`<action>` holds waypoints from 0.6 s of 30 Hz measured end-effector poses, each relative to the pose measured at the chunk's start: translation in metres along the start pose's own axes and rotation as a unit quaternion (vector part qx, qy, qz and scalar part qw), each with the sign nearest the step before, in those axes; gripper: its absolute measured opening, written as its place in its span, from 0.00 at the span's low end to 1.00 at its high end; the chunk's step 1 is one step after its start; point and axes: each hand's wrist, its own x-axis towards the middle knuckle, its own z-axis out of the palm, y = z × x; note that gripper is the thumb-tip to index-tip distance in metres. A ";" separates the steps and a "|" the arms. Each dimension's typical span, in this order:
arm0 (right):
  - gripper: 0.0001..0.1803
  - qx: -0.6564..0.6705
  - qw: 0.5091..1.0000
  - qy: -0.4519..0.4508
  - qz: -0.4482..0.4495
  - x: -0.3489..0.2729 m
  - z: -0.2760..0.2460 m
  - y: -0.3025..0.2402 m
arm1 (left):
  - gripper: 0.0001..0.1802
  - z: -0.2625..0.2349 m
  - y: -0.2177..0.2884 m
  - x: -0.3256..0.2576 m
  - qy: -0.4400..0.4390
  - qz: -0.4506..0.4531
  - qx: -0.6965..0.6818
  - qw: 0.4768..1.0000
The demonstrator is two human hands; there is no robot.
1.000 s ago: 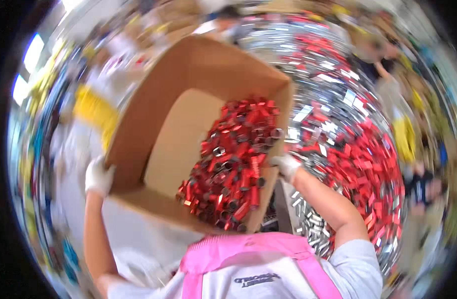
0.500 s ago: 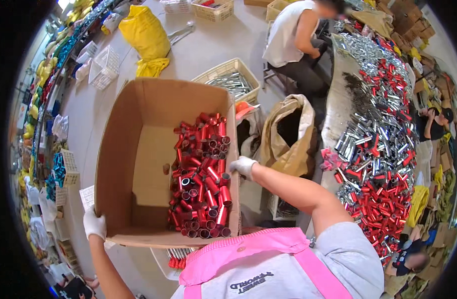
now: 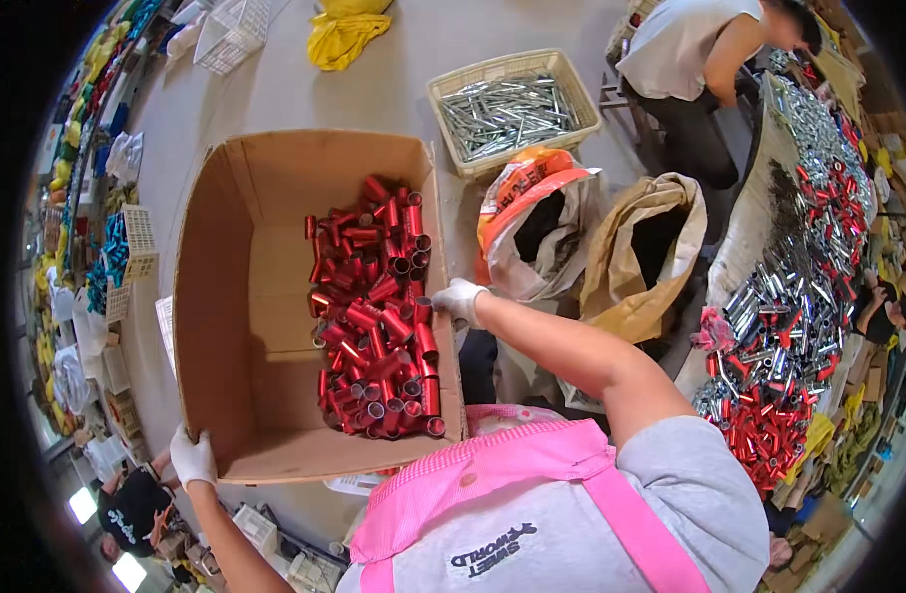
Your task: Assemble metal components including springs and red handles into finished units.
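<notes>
A large open cardboard box is held up in front of me, against my pink apron. My left hand, in a white glove, is closed on its near left corner. On the right side, my gloved right hand grips the box wall, its fingers partly over the edge. Inside lie many shiny red metal tubes, heaped toward the right wall. Their hollow ends show. Bare cardboard floor shows in the left half of the box.
Beyond the box stands a cream basket of silver rods. Right of it are an orange-and-white sack and a tan sack, both open. A seated person works at a long table piled with silver and red parts. A yellow bag lies far off.
My view has turned, and the basket, sacks and table now appear farther right. The orange-and-white sack shows more fully. The red tubes have shifted a little; both hands still hold the box.
</notes>
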 end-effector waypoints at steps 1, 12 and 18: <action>0.16 0.000 1.000 0.014 0.000 0.006 0.004 -0.003 | 0.14 -0.001 0.001 0.005 -0.008 -0.009 0.006 1.000; 0.27 -0.107 0.992 0.062 0.017 -0.019 0.016 -0.073 | 0.14 -0.002 -0.026 0.039 -0.031 -0.022 -0.034 0.999; 0.30 -0.031 0.999 0.024 -0.033 -0.070 0.069 -0.111 | 0.19 -0.019 -0.115 0.038 0.027 -0.065 -0.092 0.993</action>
